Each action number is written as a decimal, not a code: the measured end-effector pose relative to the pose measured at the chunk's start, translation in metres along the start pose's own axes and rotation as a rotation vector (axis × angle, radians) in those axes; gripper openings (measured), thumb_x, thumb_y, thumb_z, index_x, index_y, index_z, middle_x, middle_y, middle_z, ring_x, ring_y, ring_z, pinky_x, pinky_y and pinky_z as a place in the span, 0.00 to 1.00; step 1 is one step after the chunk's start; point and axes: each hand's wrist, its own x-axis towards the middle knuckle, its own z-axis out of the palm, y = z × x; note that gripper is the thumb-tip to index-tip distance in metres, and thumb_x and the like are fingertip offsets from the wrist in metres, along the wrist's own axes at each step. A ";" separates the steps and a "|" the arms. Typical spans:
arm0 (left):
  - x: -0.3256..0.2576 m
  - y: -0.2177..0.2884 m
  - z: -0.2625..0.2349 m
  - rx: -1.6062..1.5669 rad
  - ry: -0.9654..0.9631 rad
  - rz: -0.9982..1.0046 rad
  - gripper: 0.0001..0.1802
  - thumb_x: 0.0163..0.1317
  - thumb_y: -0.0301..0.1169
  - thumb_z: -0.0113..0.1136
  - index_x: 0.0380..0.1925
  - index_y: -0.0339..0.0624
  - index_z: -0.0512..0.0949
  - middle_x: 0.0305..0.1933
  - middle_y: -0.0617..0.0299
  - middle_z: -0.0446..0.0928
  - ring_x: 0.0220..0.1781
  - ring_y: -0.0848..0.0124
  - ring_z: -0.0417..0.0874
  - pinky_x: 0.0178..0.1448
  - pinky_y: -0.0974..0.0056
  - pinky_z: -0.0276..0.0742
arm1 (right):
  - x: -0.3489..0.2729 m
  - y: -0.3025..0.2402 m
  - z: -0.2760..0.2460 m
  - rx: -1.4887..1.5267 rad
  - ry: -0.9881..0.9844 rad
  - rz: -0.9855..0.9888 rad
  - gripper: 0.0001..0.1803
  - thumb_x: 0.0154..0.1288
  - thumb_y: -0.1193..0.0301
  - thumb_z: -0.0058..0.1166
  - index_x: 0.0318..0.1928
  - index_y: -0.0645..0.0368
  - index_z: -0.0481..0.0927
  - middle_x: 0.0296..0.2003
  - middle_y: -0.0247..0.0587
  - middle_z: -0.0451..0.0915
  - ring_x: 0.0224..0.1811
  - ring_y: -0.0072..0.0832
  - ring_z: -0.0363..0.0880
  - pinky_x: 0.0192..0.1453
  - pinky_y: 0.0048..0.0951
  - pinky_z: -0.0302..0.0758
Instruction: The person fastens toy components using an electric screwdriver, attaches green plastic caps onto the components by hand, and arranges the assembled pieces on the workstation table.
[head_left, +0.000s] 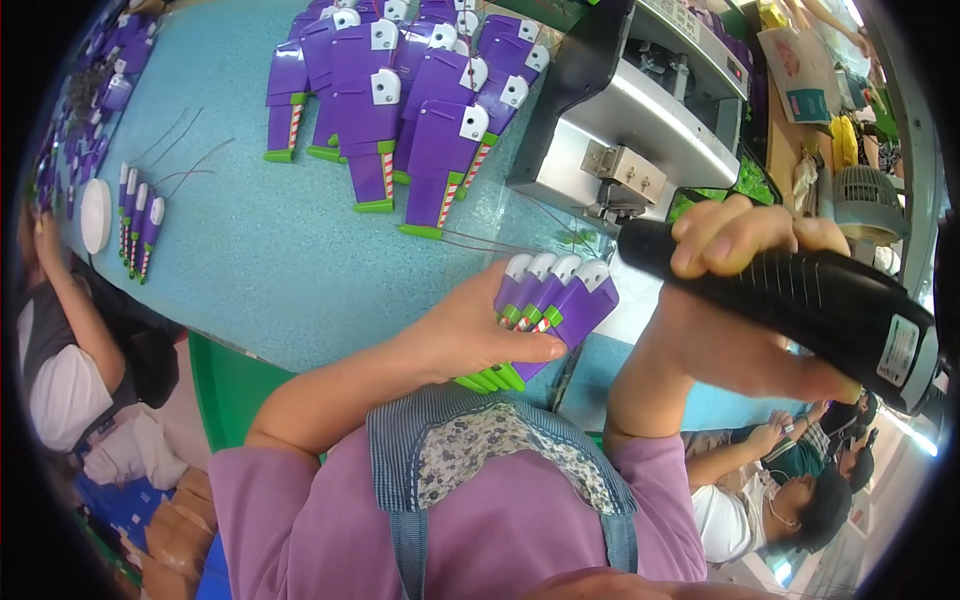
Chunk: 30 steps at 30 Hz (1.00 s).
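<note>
Tabletop point(380, 265) between left hand point(487, 322) and purple pile point(365, 122)

On the black handheld tool point(780, 287), a pale rectangular label point(899, 350) is carried near the wider end; small dark print is seen on it, but it is too small to be read. Along the upper panel of the grey metal machine point(640, 110), a row of dark characters point(683, 18) is printed, which is seen slantwise and cannot be clearly made out. On the pale package point(775, 75) at the upper right, reddish print point(788, 55) is shown, with a teal patch point(808, 105) below it; these also are not readable.
</note>
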 end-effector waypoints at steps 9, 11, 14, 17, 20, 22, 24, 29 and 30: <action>-0.003 0.005 0.001 -0.060 -0.038 -0.069 0.39 0.46 0.27 0.75 0.58 0.38 0.67 0.49 0.63 0.76 0.50 0.75 0.76 0.55 0.67 0.73 | -0.035 0.007 0.029 0.071 0.101 0.183 0.46 0.57 0.27 0.39 0.51 0.62 0.66 0.24 0.47 0.76 0.18 0.35 0.74 0.26 0.33 0.70; -0.004 0.004 0.001 -0.062 -0.042 -0.062 0.38 0.46 0.26 0.75 0.58 0.38 0.67 0.49 0.63 0.76 0.50 0.75 0.77 0.55 0.68 0.73 | -0.037 0.010 0.031 0.077 0.125 0.205 0.46 0.57 0.27 0.40 0.51 0.62 0.66 0.23 0.47 0.76 0.18 0.35 0.74 0.25 0.32 0.70; -0.005 0.007 0.000 -0.047 -0.045 -0.079 0.38 0.46 0.26 0.74 0.58 0.38 0.67 0.48 0.63 0.76 0.50 0.75 0.77 0.55 0.68 0.73 | -0.038 0.011 0.031 0.110 0.145 0.210 0.46 0.57 0.27 0.39 0.50 0.62 0.66 0.22 0.47 0.76 0.17 0.35 0.73 0.24 0.33 0.70; -0.004 0.006 -0.002 -0.001 -0.048 -0.062 0.38 0.46 0.27 0.74 0.59 0.38 0.67 0.48 0.62 0.76 0.49 0.75 0.77 0.54 0.68 0.73 | -0.040 0.015 0.032 0.107 0.125 0.202 0.46 0.57 0.27 0.39 0.50 0.61 0.67 0.22 0.48 0.76 0.17 0.35 0.73 0.24 0.32 0.70; -0.005 0.008 0.000 -0.013 -0.041 -0.075 0.39 0.46 0.27 0.74 0.59 0.37 0.66 0.49 0.62 0.76 0.49 0.76 0.77 0.54 0.69 0.73 | -0.039 0.013 0.032 0.111 0.113 0.199 0.46 0.57 0.27 0.39 0.50 0.61 0.67 0.22 0.48 0.76 0.17 0.35 0.73 0.24 0.32 0.70; -0.005 0.008 0.004 0.013 -0.041 -0.052 0.39 0.47 0.28 0.74 0.60 0.37 0.65 0.49 0.62 0.76 0.50 0.75 0.76 0.55 0.68 0.73 | -0.037 0.009 0.029 0.122 0.096 0.177 0.46 0.57 0.28 0.40 0.51 0.61 0.67 0.23 0.48 0.77 0.18 0.35 0.74 0.24 0.32 0.70; -0.004 0.002 0.002 0.036 -0.034 -0.025 0.40 0.48 0.28 0.73 0.61 0.37 0.64 0.50 0.61 0.75 0.50 0.75 0.76 0.55 0.68 0.73 | -0.034 0.004 0.029 0.132 0.092 0.147 0.46 0.57 0.28 0.41 0.52 0.62 0.67 0.25 0.47 0.77 0.19 0.34 0.74 0.26 0.32 0.70; -0.008 0.002 0.007 -0.195 0.149 0.085 0.35 0.53 0.28 0.70 0.59 0.36 0.63 0.46 0.57 0.77 0.47 0.72 0.79 0.50 0.66 0.77 | -0.018 -0.044 0.009 -0.012 0.111 -0.003 0.46 0.58 0.30 0.43 0.56 0.60 0.68 0.28 0.41 0.74 0.21 0.31 0.74 0.35 0.35 0.72; -0.008 0.001 0.008 -0.190 0.143 0.088 0.35 0.53 0.28 0.70 0.59 0.36 0.63 0.46 0.57 0.77 0.47 0.72 0.79 0.50 0.66 0.77 | -0.020 -0.048 0.005 -0.099 0.167 -0.010 0.46 0.58 0.30 0.43 0.56 0.61 0.68 0.28 0.42 0.75 0.21 0.31 0.74 0.34 0.35 0.72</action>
